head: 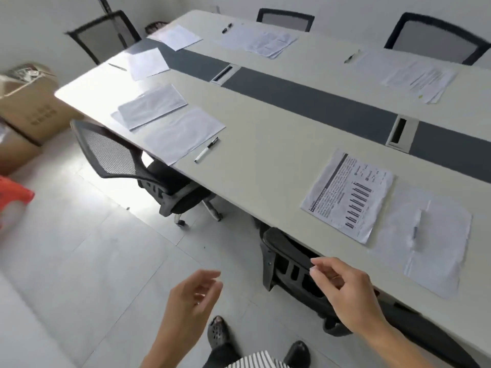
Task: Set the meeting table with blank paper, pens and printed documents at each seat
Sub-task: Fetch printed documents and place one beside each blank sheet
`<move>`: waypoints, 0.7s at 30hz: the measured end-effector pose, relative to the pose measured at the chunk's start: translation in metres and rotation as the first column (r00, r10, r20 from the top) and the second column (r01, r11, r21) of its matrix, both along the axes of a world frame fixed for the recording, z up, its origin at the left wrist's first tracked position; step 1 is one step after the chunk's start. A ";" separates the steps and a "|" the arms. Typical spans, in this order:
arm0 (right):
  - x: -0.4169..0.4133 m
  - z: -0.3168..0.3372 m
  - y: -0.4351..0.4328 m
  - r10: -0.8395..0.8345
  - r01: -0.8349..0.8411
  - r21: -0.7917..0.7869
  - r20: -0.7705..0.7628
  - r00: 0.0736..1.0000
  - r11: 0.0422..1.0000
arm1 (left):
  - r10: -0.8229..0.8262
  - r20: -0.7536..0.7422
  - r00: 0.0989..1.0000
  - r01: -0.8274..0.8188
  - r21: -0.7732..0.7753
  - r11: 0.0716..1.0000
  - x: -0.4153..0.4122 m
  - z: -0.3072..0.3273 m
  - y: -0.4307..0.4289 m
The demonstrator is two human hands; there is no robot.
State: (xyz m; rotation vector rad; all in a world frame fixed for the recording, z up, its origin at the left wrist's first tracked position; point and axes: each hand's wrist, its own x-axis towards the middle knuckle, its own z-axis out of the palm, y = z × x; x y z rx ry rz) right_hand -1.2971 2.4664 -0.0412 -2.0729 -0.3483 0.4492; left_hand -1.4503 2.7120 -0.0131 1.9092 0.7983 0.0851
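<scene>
Now left hand [191,296], right hand [342,285] empty, fingers loosely curled; right by black chair back [288,249]; blank paper [442,252] crinkled.

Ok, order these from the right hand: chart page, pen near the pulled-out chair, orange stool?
1. Chart page, on the table beyond the right hand.
2. Pen, farther left on the table.
3. Orange stool, on the floor far left.

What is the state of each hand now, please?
Left hand: open, fingers relaxed, holding nothing.
Right hand: open, fingers loosely curled, nothing held, near the chair back.
</scene>
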 end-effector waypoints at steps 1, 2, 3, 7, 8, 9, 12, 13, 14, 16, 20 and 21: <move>-0.003 -0.001 0.014 0.027 -0.027 0.000 -0.019 0.999 1.000 | 0.015 0.004 1.000 -0.015 -0.012 1.000 -0.008 0.001 0.009; -0.005 -0.003 0.030 0.053 -0.053 -0.003 -0.036 0.998 0.999 | 0.030 0.005 1.000 -0.030 -0.020 0.999 -0.016 0.001 0.020; -0.008 -0.005 0.047 0.079 -0.080 -0.004 -0.051 0.996 0.997 | 0.045 0.006 0.999 -0.045 -0.026 0.999 -0.024 0.001 0.032; -0.023 -0.013 0.129 0.168 -0.168 -0.001 -0.071 0.983 0.986 | 0.106 -0.009 0.994 -0.106 -0.015 0.994 -0.063 -0.004 0.102; -0.028 -0.015 0.151 0.174 -0.174 0.004 -0.083 0.981 0.985 | 0.122 -0.021 0.992 -0.122 -0.009 0.993 -0.073 -0.004 0.123; -0.034 -0.016 0.173 0.176 -0.176 0.012 -0.097 0.980 0.984 | 0.144 -0.021 0.989 -0.144 -0.006 0.990 -0.082 -0.004 0.145; -0.047 -0.017 0.240 0.190 -0.187 0.040 -0.118 0.975 0.982 | 0.226 -0.008 0.974 -0.225 0.030 0.974 -0.105 -0.001 0.213; -0.049 -0.017 0.259 0.200 -0.196 0.042 -0.123 0.972 0.980 | 0.244 -0.011 0.970 -0.243 0.045 0.969 -0.111 -0.001 0.233; -0.051 -0.015 0.277 0.211 -0.208 0.040 -0.126 0.969 0.977 | 0.258 -0.019 0.966 -0.257 0.054 0.965 -0.116 0.000 0.252; -0.054 -0.013 0.307 0.229 -0.226 0.038 -0.124 0.965 0.973 | 0.276 -0.023 0.961 -0.275 0.045 0.960 -0.122 0.000 0.284; -0.040 -0.015 0.358 0.216 -0.216 0.018 -0.132 0.967 0.976 | 0.283 -0.031 0.959 -0.282 0.018 0.959 -0.110 -0.008 0.336; -0.032 -0.017 0.368 0.211 -0.211 0.012 -0.141 0.967 0.977 | 0.280 -0.031 0.960 -0.280 0.008 0.960 -0.103 -0.011 0.348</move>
